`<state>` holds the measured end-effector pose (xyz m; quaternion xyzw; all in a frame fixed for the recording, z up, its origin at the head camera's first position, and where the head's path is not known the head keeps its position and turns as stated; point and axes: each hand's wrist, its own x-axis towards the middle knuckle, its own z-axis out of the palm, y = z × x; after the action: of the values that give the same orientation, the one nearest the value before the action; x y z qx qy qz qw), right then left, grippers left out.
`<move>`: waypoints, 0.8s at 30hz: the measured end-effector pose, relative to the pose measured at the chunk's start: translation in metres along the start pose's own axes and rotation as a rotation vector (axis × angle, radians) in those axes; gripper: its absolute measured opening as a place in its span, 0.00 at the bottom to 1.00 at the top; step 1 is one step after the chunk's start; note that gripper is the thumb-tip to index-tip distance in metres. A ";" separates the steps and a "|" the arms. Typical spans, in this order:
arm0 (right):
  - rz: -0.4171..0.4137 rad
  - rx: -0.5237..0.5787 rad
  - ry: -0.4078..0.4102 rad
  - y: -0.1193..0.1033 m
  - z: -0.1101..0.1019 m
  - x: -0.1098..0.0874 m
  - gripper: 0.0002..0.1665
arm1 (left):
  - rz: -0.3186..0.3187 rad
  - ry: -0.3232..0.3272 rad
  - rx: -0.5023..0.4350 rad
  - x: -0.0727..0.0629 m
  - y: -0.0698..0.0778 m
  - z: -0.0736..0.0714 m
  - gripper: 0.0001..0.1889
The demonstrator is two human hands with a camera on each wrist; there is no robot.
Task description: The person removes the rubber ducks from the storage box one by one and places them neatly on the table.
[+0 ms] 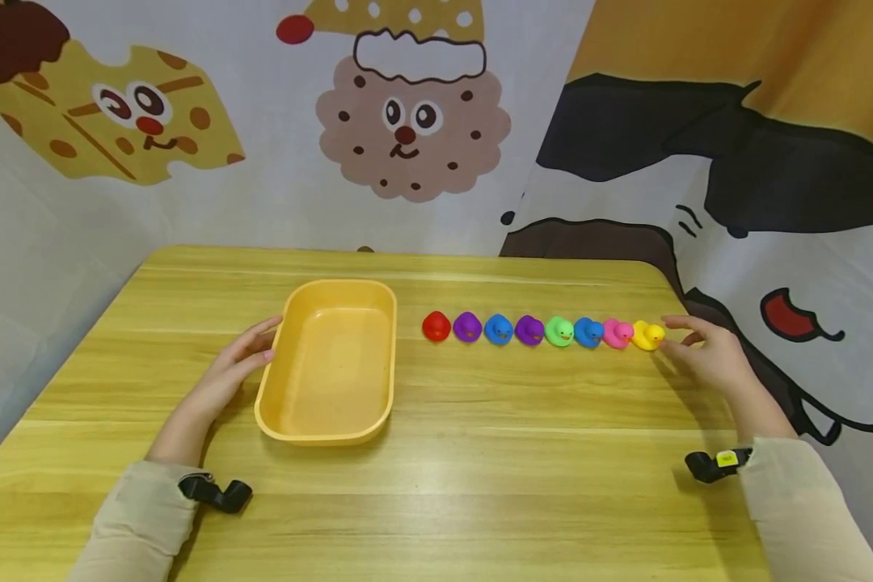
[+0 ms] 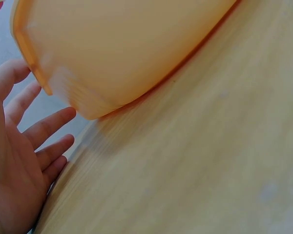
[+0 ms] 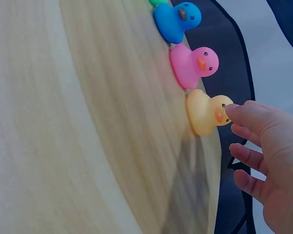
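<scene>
A row of small rubber ducks runs across the table, from a red duck [image 1: 436, 326] on the left to a yellow duck [image 1: 648, 335] on the right. My right hand [image 1: 706, 353] is at the right end, thumb and forefinger parted, fingertips right beside the yellow duck's head. In the right wrist view the thumb overlaps that head, and a pink duck [image 3: 188, 67] stands just beyond. A yellow plastic tray [image 1: 325, 440] with nothing in it lies left of the row. The left hand [image 1: 225, 368] is at its left side, fingers loosely extended and fingertips at the rim.
Between the end ducks sit purple [image 1: 468, 326], blue [image 1: 499, 330] and green [image 1: 559, 331] ones, closely spaced. The wooden table [image 1: 480, 477] ends at a rear edge against a cartoon-printed cloth [image 1: 255, 218]. Each wrist wears a black camera.
</scene>
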<state>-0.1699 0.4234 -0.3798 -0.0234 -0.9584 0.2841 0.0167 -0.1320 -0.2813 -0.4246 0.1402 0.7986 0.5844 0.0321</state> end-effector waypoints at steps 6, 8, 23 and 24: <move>0.001 -0.006 0.016 -0.007 -0.003 -0.005 0.33 | 0.007 0.000 -0.013 0.001 0.000 0.000 0.27; -0.006 -0.011 0.031 -0.010 -0.005 -0.007 0.32 | 0.008 -0.001 -0.011 0.001 0.000 0.000 0.27; -0.027 -0.046 0.120 -0.028 -0.007 -0.013 0.29 | 0.008 -0.013 0.000 -0.004 0.006 -0.004 0.27; -0.028 -0.047 0.123 -0.028 -0.007 -0.014 0.29 | 0.005 -0.010 0.004 -0.005 0.007 -0.005 0.27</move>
<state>-0.1567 0.4026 -0.3587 -0.0275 -0.9622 0.2592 0.0790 -0.1267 -0.2849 -0.4168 0.1452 0.7994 0.5820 0.0344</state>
